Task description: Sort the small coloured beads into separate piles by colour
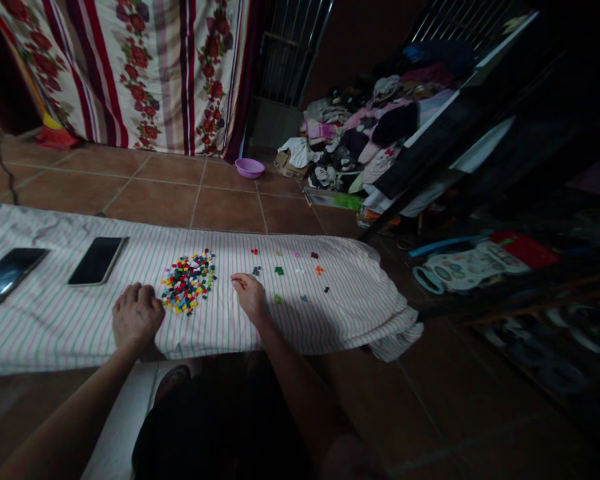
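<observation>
A pile of small multicoloured pieces (187, 283) lies on the striped cloth (145, 253). Left of it my left hand (137, 313) rests on the cloth with curled fingers; whether anything is under them is hidden. Between the pile and the small groups, my right hand (247, 290) has its fingertips pinched together, and what they hold is too small to make out. Single-colour groups lie around and beyond it: red (255, 251), grey (257, 271), dark green (279, 271), orange (319, 270), brown (315, 255), light green (278, 299) and black (326, 289), among others.
Two dark phones lie on the cloth at the left, one (97, 261) nearer the pile and one (10, 277) farther out. Beyond the cloth, a purple basin (249, 168) stands on the tiled floor. Heaped clothes (360, 133) fill the back right.
</observation>
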### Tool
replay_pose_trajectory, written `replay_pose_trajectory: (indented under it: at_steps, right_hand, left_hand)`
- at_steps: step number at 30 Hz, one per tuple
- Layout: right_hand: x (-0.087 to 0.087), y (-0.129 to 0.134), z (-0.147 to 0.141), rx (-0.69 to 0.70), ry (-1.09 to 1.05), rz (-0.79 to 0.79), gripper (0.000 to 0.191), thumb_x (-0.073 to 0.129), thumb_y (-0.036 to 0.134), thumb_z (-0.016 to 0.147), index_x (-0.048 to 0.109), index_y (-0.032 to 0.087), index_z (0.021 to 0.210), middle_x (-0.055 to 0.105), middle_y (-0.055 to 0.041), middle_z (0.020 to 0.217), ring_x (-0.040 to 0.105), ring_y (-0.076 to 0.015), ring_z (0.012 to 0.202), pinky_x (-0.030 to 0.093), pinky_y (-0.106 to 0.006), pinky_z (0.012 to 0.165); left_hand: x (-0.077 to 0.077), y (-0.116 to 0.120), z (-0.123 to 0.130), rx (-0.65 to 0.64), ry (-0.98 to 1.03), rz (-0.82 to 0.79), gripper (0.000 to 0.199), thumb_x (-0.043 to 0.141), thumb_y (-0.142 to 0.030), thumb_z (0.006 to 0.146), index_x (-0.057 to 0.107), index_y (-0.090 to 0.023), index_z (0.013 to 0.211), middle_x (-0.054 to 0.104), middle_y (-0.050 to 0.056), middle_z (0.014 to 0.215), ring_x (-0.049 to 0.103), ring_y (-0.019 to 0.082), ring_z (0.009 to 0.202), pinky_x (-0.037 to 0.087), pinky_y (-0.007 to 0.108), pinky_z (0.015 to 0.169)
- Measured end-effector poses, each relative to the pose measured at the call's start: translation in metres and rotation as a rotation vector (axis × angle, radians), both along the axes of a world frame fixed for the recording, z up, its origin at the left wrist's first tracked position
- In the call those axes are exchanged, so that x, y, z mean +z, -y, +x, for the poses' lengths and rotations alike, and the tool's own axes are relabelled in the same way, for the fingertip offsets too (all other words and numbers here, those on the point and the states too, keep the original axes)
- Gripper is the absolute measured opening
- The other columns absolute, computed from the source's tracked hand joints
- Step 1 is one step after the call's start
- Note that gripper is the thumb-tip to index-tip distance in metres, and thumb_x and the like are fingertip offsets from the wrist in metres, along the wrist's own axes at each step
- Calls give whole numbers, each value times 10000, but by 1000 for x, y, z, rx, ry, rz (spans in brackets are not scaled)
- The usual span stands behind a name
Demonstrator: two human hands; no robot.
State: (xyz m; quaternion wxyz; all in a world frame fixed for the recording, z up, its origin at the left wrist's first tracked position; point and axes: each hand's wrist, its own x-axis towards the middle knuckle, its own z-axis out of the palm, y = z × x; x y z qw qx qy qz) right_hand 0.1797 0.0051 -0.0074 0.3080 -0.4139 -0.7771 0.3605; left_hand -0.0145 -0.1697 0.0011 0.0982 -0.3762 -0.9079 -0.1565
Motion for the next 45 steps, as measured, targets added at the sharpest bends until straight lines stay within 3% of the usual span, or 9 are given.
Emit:
replay_pose_trajectory:
  at_steps: [6,14,22,30,37,45]
  right_hand:
    - [-11,-16,37,-95,-145,-59,228,545,247,825,724,258,965,760,-3,979,713,-181,906,555,-322,882]
    - [-11,-33,87,-259,-169,-70,267,517,301,780,725,236,935,769,-30,923,724,-193,870,573,-333,853]
    - [-6,-57,178,-462,-134,39,362,503,396,769,744,193,948,764,-80,941,701,-230,880,559,-345,827]
    - [-21,-96,258,-669,-28,82,422,475,431,716,749,186,924,754,-91,976,668,-251,913,519,-381,888]
    - [-22,-125,269,-688,155,45,429,461,369,713,770,169,932,751,-89,868,667,-246,844,512,-353,840]
    - [-27,-128,260,-663,340,144,349,468,267,743,775,206,896,742,-60,859,640,-206,849,482,-293,827]
  left_hand:
    - [1,0,0,-5,-11,-7,361,371,-258,895,632,-117,1099,601,189,1311,527,314,1271,402,443,1061]
    - [2,1,2,-32,3,74,344,427,-228,866,651,-91,1089,601,239,1295,539,358,1258,424,504,1040]
    - [7,2,1,-46,31,19,356,382,-245,891,644,-97,1082,603,235,1271,558,366,1219,449,510,987]
    - [6,0,1,-11,-24,-49,369,368,-263,891,642,-124,1096,610,191,1262,580,332,1168,478,479,969]
    - [3,1,0,-4,-88,-87,390,313,-293,913,628,-144,1087,606,162,1264,588,310,1156,489,455,957]
    - [0,1,-2,9,-74,-83,369,310,-301,914,612,-164,1076,602,148,1278,574,291,1171,467,433,976]
